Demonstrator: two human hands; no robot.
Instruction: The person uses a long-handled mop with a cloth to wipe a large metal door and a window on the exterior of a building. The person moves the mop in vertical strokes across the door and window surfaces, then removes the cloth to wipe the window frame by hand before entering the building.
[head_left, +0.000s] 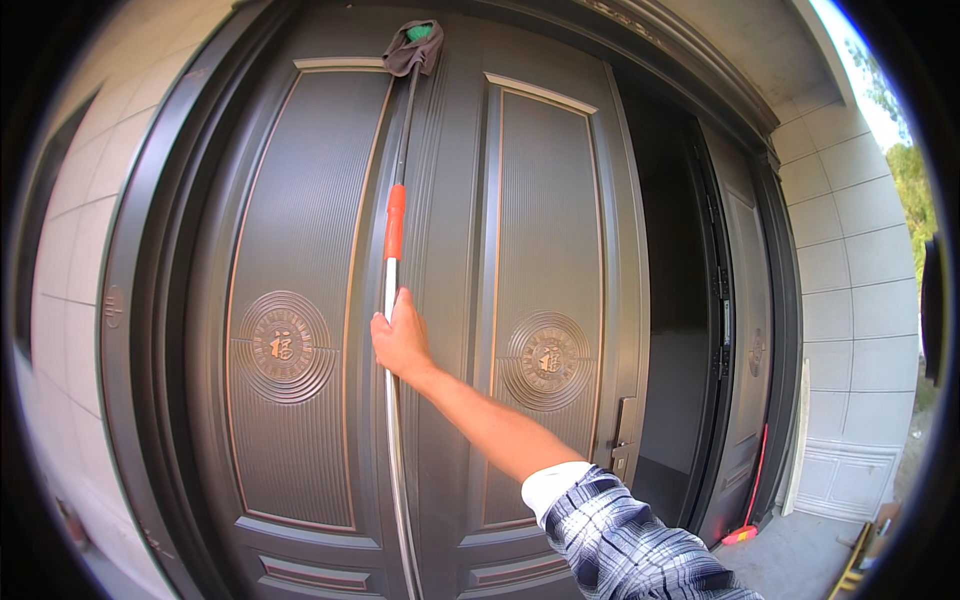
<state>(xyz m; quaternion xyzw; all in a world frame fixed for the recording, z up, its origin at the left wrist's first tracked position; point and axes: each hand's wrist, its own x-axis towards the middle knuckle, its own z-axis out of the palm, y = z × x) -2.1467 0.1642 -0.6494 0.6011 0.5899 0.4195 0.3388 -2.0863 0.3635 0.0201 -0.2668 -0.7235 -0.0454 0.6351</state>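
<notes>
My right hand (403, 334) is wrapped around the silver section of a telescopic pole (396, 442), just below its orange-red grip collar (394, 221). The pole rises nearly upright in front of a dark metal double door (442, 300). At its upper end a grey cloth (415, 58) is draped around a green head (418, 32). This cloth lies against the upper door, by the top corner of the left panel's frame. Each large ribbed panel carries a round embossed medallion (281, 346) with a raised character. My left hand is out of view.
A door handle with a lock (622, 439) sits right of the pole. Beyond it is a dark doorway opening (671, 300), with a hinged side leaf (739, 322). A red broom (741, 535) leans at the lower right. Tiled walls (851, 285) flank the door.
</notes>
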